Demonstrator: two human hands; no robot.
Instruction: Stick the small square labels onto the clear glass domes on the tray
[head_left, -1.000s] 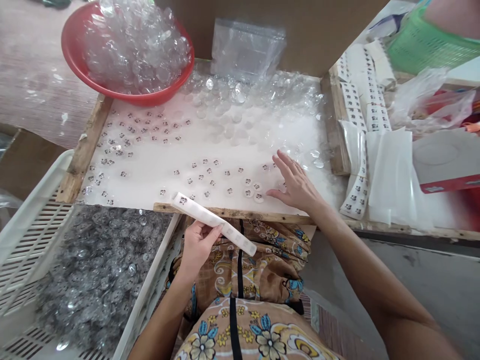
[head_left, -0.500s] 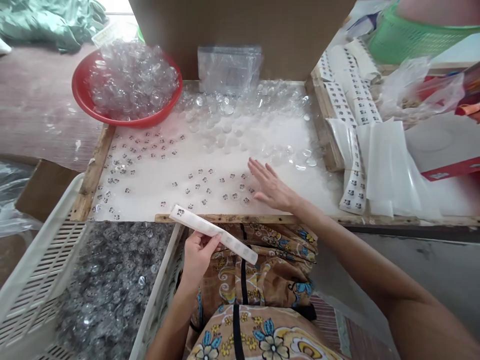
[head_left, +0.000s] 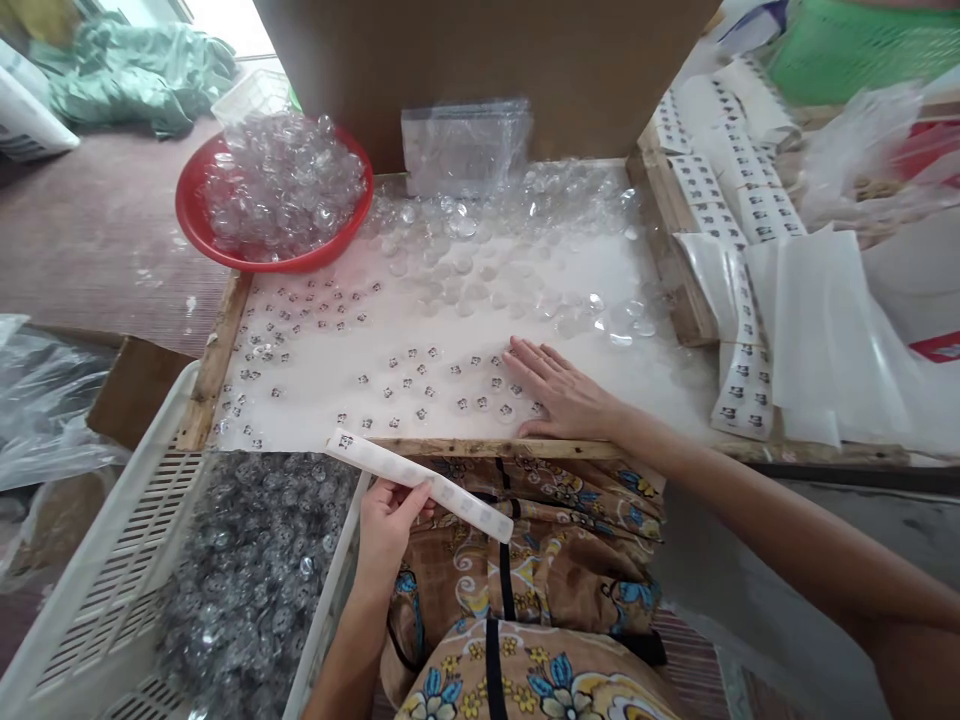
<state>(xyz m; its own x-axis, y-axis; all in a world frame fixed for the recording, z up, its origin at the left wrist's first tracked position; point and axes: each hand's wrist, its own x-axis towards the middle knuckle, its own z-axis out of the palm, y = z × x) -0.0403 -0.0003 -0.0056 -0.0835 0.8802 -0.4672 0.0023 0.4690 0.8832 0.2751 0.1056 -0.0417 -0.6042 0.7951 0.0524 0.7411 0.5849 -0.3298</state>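
My left hand (head_left: 391,510) pinches a folded white sticker strip (head_left: 442,490) between thumb and fingers, just off the table's front edge. One dark printed mark shows at the strip's left end. My right hand (head_left: 562,392) lies flat, fingers stretched, palm down on the white tabletop (head_left: 315,370). Beside its fingertips are small clear discs with dark printed marks (head_left: 496,383). More marked discs are scattered over the left part of the tabletop. Plain clear discs (head_left: 465,290) spread over the middle and back.
A red bowl (head_left: 196,222) heaped with clear pieces stands at the back left. A white crate (head_left: 97,590) of marked discs is below left. Sticker strips (head_left: 742,385) lie on the right, behind a wooden rail (head_left: 679,270). A cardboard panel (head_left: 480,50) rises at the back.
My right hand has come slightly nearer the front edge and now rests flatter on the tabletop. My left hand still holds the strip. The view has shifted a little.
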